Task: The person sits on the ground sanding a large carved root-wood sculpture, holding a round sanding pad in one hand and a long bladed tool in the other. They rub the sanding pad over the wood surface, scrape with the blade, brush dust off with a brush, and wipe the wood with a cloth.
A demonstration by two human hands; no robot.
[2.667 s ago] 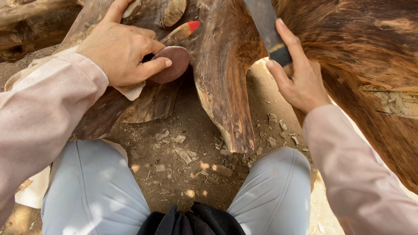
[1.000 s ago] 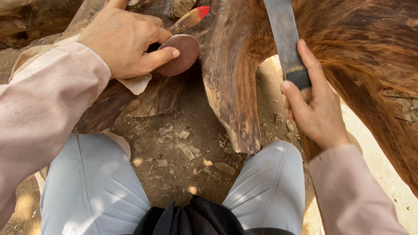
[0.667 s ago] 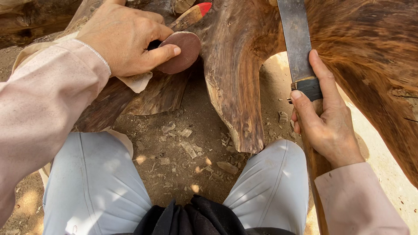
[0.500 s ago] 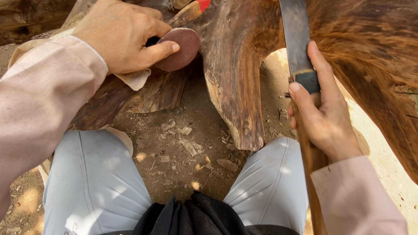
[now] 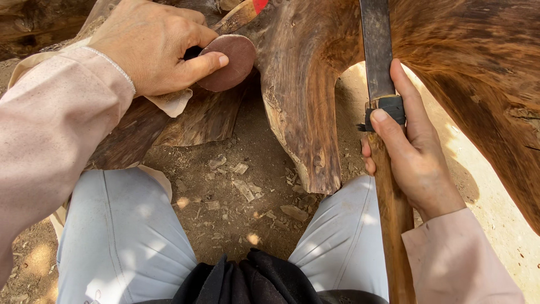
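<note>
The person sits low on bare ground, knees in pale trousers (image 5: 124, 236) spread to either side of a patch of dirt littered with wood chips (image 5: 242, 188). In front of them stands a big piece of dark, streaky carved wood (image 5: 304, 95), one thick leg of it coming down to the dirt between the knees.

The left hand (image 5: 154, 48) is curled shut around a round, reddish-brown sanding disc (image 5: 230, 62). The thumb (image 5: 205, 65) lies flat across the disc's near face and the other fingers are folded behind it, so most of the disc sticks out to the right of the hand, its edge resting against the wood. Just below the hand a scrap of pale paper (image 5: 171, 101) pokes out. Above the disc, at the top edge of the view, a wooden stick with a red tip (image 5: 247, 11) lies against the carving.

The right hand (image 5: 413, 157) is closed round the wooden handle (image 5: 391, 225) of a long tool, gripping it just under a black band (image 5: 388, 107). The thumb points up onto that band and the forefinger stretches up beside it. Above the band a flat dark metal blade (image 5: 376, 45) runs straight up across the wood and out of view; below the hand the handle carries on down past the right knee.

Both sleeves (image 5: 50, 129) are pale pink.
</note>
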